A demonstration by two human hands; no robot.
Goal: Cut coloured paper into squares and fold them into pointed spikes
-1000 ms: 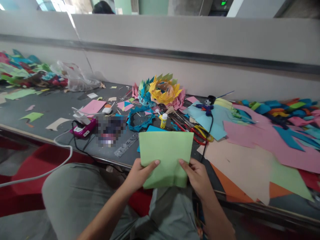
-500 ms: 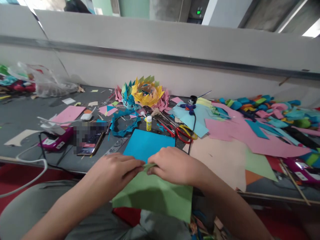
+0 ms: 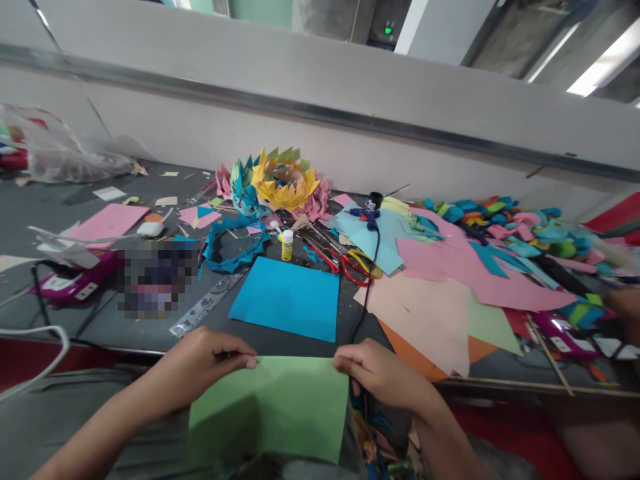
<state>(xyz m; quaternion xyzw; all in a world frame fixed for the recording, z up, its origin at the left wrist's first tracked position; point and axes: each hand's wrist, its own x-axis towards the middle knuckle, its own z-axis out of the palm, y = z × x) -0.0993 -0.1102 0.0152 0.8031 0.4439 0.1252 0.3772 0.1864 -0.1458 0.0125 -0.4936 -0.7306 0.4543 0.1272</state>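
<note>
A sheet of green paper hangs over my lap, just in front of the table edge. My left hand pinches its top edge left of the middle. At the top right corner my right hand grips it between thumb and fingers. Between the two hands the top edge runs nearly straight. Just beyond, a sheet of blue paper lies flat on the table, touched by neither hand.
Behind the blue sheet stand a glue stick, red-handled scissors and folded paper rings. A clear ruler lies left. A glue gun with a black cord and paper sheets spread right. Purple power strips sit at the sides.
My hands were close together at the green sheet's top edge; now they are apart, the right one at the corner. The sheet is lower, and the blue paper shows fully.
</note>
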